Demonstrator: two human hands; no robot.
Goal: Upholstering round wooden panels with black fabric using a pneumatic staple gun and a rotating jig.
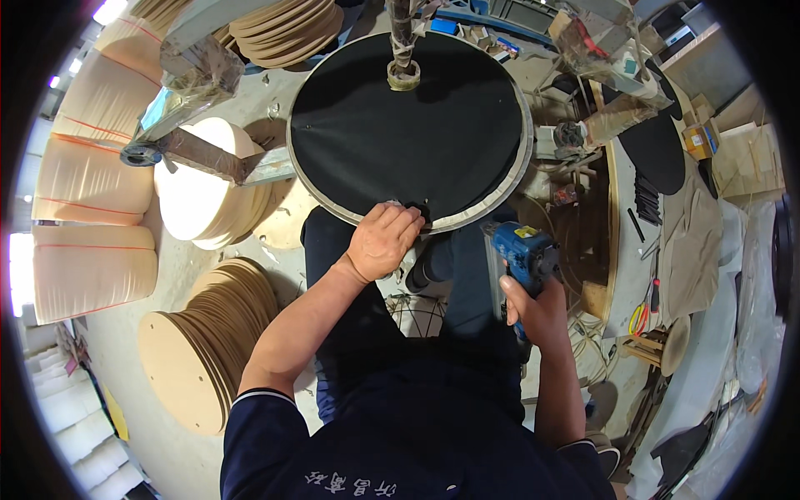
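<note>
I see the round board (500,197) high in my view, black cloth (400,142) across it. Off its near-right edge, a blue staple gun (523,250) fills the right hand (537,312); the left hand (383,242) seems to pinch cloth at the near edge.

L hand (385,237) fingertips hidden at disc (408,142) edge; can't tell if pinching or just pressing. R hand (540,315) covers most of tool's (525,248) grip. Post (402,33) cut off by top edge, hides bit of disc. Shirt (400,408) cut off at btm. Clutter (483,37), top ctr, too small to ID.
</note>
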